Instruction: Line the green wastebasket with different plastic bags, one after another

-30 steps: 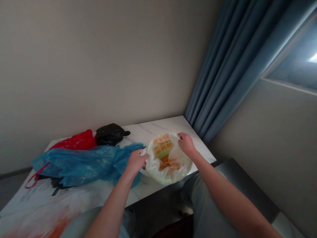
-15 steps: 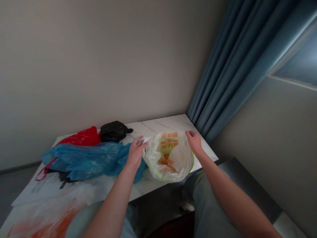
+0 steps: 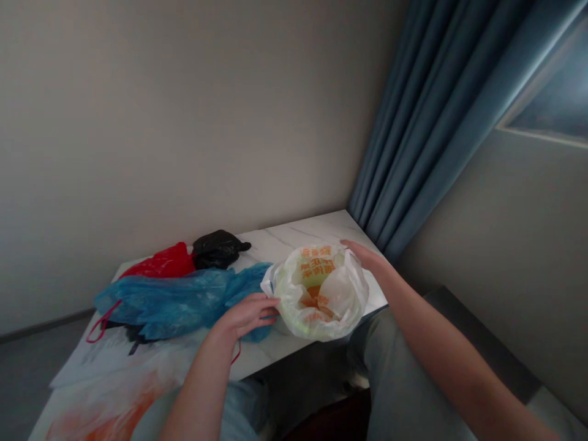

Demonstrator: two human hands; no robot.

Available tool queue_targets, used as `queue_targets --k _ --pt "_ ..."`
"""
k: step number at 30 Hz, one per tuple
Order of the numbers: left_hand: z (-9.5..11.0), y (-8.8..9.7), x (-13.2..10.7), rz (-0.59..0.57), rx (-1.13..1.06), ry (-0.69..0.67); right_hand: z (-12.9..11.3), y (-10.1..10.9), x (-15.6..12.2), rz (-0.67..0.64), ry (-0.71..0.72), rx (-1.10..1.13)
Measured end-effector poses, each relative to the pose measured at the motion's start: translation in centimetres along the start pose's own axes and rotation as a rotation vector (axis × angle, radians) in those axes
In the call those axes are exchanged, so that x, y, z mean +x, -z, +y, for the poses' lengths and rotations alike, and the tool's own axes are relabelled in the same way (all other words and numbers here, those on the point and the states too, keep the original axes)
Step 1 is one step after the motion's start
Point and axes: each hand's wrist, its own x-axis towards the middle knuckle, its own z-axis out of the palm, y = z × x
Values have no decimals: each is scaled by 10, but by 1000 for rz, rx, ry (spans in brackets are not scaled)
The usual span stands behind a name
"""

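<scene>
I have the white bag [image 3: 346,288] mouth-up at the table's [image 3: 298,231] near edge, toward the right corner. My left hand [image 3: 248,313], fingers loosely spread, touches its side; from this remote view I can't tell whether the right hand [image 3: 365,254] pinches the far rim. Placed on opposite sides, the 2 hands probably brace the mouth open.

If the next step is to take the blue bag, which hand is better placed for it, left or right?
Left, probably. The left hand is close to the blue bag, while the right hand is at the opposite side of the white bag, farther from the blue one.
</scene>
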Motion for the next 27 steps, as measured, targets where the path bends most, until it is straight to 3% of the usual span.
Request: queue_targets --k 2,4,8,14,18,20,22,27 --pt "-3 4 2 48 90 14 1 -1 -4 -158 -49 22" --pt "-5 6 3 97 170 20 1 -1 -6 -173 -82 -20" --pt "-8 4 8 196 244 -34 3 -4 -8 66 -19 -216" --pt "-7 -10 18 404 601 -330 7 -23 -3 364 187 -337" --pt "-5 -22 19 577 957 -459 8 -36 -2 465 512 -493" --pt "-6 -27 18 624 1099 -519 8 -43 -2 440 688 -537" --pt "-6 -32 18 617 1154 -570 10 -50 -2 367 766 -497" --pt "-4 -39 21 645 972 -632 13 -62 1 211 701 -257"
